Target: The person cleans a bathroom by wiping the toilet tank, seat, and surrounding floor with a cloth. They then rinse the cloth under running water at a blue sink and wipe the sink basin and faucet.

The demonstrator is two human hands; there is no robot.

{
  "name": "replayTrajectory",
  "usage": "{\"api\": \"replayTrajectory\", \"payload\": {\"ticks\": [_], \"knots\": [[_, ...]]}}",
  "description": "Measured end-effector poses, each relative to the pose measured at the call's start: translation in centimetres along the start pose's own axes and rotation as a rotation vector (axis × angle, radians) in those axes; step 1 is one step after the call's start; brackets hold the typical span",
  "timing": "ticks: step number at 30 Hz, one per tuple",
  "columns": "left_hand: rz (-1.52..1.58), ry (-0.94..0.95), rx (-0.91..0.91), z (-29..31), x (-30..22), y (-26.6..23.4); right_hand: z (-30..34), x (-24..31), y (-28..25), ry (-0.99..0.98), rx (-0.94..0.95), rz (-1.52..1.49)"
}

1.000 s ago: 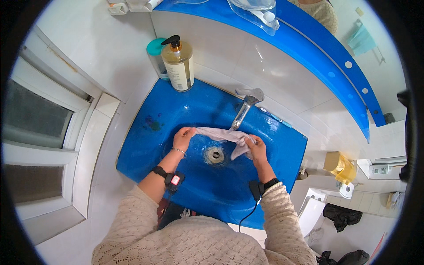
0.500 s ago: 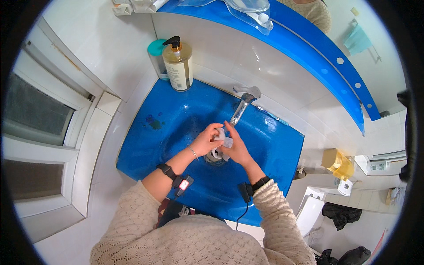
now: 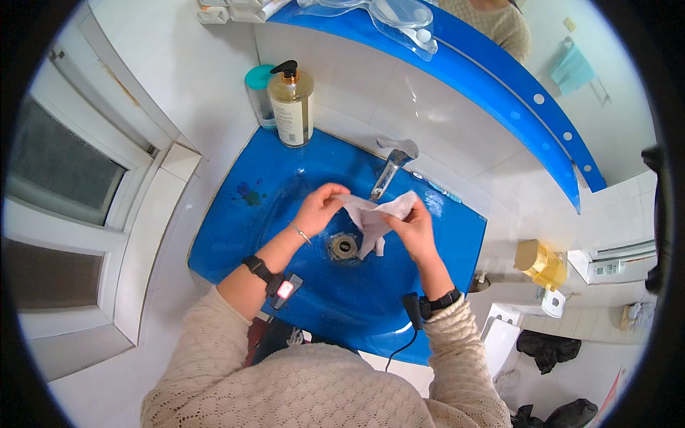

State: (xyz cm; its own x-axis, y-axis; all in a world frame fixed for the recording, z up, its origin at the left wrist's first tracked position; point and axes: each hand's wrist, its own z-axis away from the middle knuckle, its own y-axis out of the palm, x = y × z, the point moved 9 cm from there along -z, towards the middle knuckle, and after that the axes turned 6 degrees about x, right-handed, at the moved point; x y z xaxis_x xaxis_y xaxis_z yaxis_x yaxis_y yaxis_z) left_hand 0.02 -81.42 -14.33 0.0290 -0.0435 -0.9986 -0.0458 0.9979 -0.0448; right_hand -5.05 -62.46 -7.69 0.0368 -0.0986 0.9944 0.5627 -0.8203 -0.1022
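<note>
A thin, pale, damp-looking cloth (image 3: 372, 220) hangs between my two hands over the blue sink (image 3: 300, 299). My left hand (image 3: 321, 210) pinches its left corner. My right hand (image 3: 412, 227) grips the cloth on the other side, and the middle sags in folds toward the basin. Just behind the cloth stands the chrome faucet (image 3: 392, 170); whether water runs from it I cannot tell. The round metal drain (image 3: 344, 247) shows below and left of the cloth's hanging end.
A pump bottle (image 3: 291, 107) and a teal-lidded container (image 3: 260, 93) stand at the sink's back left corner. A toothbrush (image 3: 442, 188) lies along the back rim. Above runs a blue shelf (image 3: 492, 96) holding clear goggles (image 3: 399, 18). At right is a toilet (image 3: 499, 339).
My hands have moved apart, and the bunched cloth is now spread out between them. The drain, partly covered before, has come into view.
</note>
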Motion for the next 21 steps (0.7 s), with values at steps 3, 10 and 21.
{"api": "replayTrajectory", "payload": {"ticks": [3,10,21], "knots": [[0.125,0.079,-0.061,-0.1,-7.2,-1.2,1.5,4.5,-2.0,-0.056,-0.175,0.137],[0.089,0.428,-0.090,2.4,-15.9,-1.3,3.7,11.1,-2.6,-0.383,-0.357,0.732],[-0.313,0.029,0.333,4.5,1.4,8.7,1.4,-16.0,5.4,0.431,0.003,-1.033]]}}
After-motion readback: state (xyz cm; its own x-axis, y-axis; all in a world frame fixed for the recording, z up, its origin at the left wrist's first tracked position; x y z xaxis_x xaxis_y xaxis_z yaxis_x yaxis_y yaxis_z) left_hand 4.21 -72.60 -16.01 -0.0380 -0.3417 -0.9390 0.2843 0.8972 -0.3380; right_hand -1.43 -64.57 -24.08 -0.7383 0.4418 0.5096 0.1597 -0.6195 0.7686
